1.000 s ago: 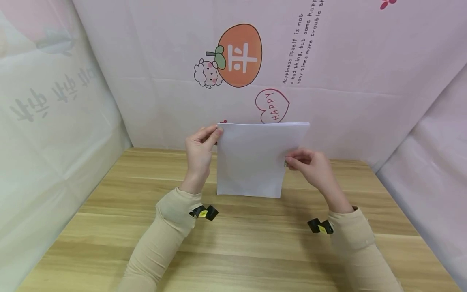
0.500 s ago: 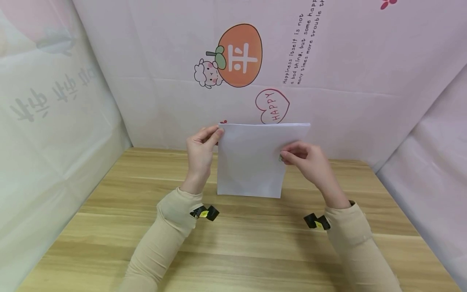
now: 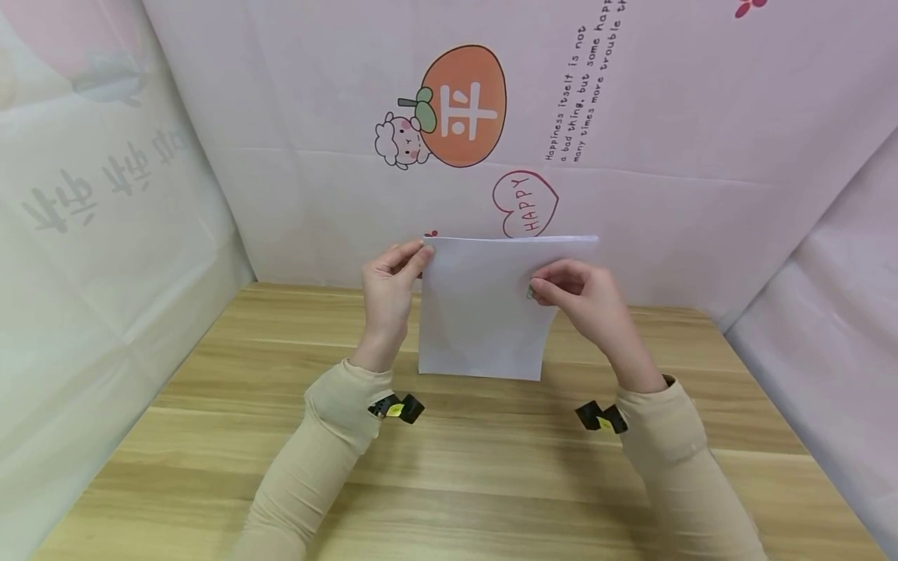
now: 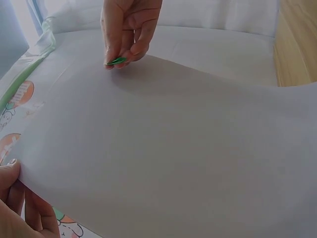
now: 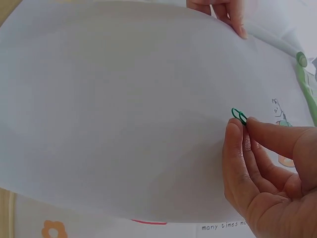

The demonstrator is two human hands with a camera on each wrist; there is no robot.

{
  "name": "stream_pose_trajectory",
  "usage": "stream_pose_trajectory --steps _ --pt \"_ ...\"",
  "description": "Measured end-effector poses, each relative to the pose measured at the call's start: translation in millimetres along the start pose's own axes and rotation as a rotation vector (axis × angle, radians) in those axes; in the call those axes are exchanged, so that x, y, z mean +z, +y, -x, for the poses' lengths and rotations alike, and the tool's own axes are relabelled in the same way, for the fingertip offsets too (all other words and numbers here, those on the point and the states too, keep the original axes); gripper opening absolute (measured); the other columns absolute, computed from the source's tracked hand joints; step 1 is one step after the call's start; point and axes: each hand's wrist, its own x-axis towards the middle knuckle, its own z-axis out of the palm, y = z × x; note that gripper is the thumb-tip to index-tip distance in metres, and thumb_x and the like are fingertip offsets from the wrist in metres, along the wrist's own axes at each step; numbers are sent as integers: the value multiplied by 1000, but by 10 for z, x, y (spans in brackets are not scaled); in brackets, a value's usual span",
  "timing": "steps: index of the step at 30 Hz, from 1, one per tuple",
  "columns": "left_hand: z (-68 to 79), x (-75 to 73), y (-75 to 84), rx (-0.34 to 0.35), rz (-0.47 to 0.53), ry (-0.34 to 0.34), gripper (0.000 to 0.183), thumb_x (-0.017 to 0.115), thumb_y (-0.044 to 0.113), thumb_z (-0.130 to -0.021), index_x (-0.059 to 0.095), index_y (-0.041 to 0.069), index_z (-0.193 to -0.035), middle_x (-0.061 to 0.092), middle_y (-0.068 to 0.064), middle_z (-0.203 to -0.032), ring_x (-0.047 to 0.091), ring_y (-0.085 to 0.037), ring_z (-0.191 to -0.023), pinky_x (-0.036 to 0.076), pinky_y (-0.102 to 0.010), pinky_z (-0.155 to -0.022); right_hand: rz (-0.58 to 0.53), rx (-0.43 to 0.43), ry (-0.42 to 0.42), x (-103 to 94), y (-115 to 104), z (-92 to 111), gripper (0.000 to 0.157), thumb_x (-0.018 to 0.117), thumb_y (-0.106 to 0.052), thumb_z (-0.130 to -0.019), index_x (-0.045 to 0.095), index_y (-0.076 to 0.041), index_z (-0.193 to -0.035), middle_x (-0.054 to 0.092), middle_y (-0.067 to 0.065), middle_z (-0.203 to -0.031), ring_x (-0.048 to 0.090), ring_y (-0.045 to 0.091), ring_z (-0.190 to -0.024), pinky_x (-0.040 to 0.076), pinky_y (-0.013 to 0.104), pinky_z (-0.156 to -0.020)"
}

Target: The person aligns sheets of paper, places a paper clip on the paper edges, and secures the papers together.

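Plain white paper [image 3: 480, 319] stands upright above the table, its lower edge at or near the surface. My left hand [image 3: 388, 300] pinches its upper left corner between thumb and fingers. A doubled line along the top edge suggests more than one sheet, though I cannot tell how many. In front of the paper's right part, my right hand [image 3: 589, 304] pinches a small green paper clip [image 5: 239, 116] at its fingertips. The clip's looped end points away from the fingers in the right wrist view. In the left wrist view the clip [image 4: 117, 61] appears close to the paper's face.
The wooden table [image 3: 449, 483] spreads beneath both arms. Behind it rises a pale printed cloth [image 3: 316, 93], with more white cloth [image 3: 91, 257] at the left side and at the right. A small black camera sits on each wrist.
My right hand has moved left and upward, carrying the paper clip from the paper's right edge to in front of it. The left hand and the paper have barely shifted.
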Motion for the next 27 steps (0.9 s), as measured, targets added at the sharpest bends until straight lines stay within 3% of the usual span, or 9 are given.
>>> stream_pose_trajectory --steps 11,27 --pt "7 5 3 17 -12 -7 27 74 6 -80 69 -11 -99 64 7 -77 57 -6 -67 50 -18 -62 -24 -28 37 57 -132 -53 20 68 -20 -88 69 -2 -98 71 12 -92 68 8 -74 57 27 -72" --pt "16 27 20 14 12 7 27 74 3 -79 68 -14 -99 63 7 -77 57 -5 -65 50 -17 -61 35 -119 107 111 -305 -131 19 70 -24 -87 71 -7 -95 72 9 -88 68 5 -72 55 18 -69"
